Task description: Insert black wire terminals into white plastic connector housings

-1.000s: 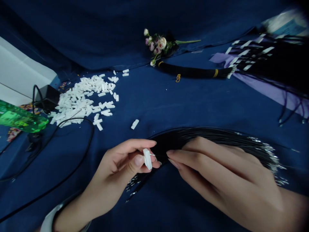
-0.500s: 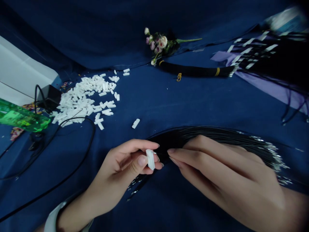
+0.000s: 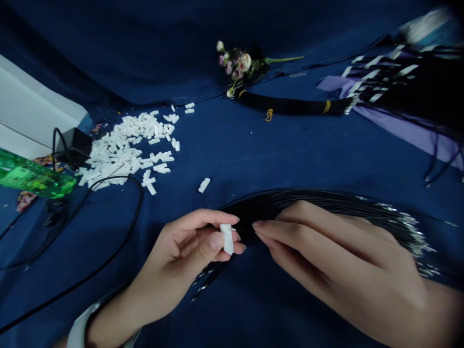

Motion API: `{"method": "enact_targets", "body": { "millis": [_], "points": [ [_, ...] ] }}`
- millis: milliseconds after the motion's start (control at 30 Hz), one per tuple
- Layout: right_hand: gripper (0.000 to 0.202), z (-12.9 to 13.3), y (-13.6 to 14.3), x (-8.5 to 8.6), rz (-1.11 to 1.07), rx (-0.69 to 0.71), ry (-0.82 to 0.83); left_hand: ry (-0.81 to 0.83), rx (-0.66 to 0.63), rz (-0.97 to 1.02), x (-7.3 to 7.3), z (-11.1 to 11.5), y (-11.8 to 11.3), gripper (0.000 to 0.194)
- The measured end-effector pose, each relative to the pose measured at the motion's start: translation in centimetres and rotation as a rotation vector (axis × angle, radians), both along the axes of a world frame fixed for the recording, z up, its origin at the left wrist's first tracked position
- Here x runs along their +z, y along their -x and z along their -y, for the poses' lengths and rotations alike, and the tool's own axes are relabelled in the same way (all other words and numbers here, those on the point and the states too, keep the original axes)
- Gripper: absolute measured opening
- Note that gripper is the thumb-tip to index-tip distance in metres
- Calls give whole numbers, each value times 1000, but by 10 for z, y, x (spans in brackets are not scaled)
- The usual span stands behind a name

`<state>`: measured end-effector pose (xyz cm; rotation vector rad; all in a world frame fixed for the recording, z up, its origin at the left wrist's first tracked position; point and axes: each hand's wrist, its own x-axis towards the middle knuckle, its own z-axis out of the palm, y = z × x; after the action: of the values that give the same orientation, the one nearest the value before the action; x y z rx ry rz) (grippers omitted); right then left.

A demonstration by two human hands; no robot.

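Note:
Between the thumb and fingers of my left hand is a small white plastic connector housing, held upright. My right hand is closed in a pinch just to its right, on a thin black wire that hardly shows against the dark background. A tiny metal tip glints at the housing's right side; whether it sits inside cannot be made out. Under and behind both hands lies a thick bundle of black wires with silvery metal ends at the right.
A heap of white housings lies at left, and one loose housing lies nearer. Also there are a green bottle, black cable, artificial flowers, a banded wire bundle and wires with white housings.
The white housing has turned slightly in my left fingers, showing more of its broad face. Both hands stay in nearly the same place.

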<state>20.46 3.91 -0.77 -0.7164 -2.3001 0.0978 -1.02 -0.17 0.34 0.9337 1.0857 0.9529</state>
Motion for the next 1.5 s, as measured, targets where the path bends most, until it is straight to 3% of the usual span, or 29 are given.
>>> {"method": "enact_targets", "body": {
  "millis": [267,633,933,1000,1133,1267,1367,1500],
  "points": [
    [12,1,-2,-1,-3,8,-28,2,6,-17,5,-3,-3,14],
    [11,0,1,-1,13,152,60,5,-20,-30,6,-4,-5,17],
    [11,0,2,-3,-24,145,93,2,-22,2,6,0,-9,15],
    [11,-1,3,-3,-31,110,42,-16,2,8,6,1,-9,16],
    [19,5,5,-2,-90,84,-211,-19,60,-27,5,-1,-5,16],
    [43,15,12,-8,122,282,-215,-16,103,-80,0,-6,0,9],
    [39,18,16,-16,270,288,-227,17,100,-106,-2,-8,1,7],
    [37,19,17,-20,275,289,-204,29,103,-97,-2,-9,1,7]
  ]
}}
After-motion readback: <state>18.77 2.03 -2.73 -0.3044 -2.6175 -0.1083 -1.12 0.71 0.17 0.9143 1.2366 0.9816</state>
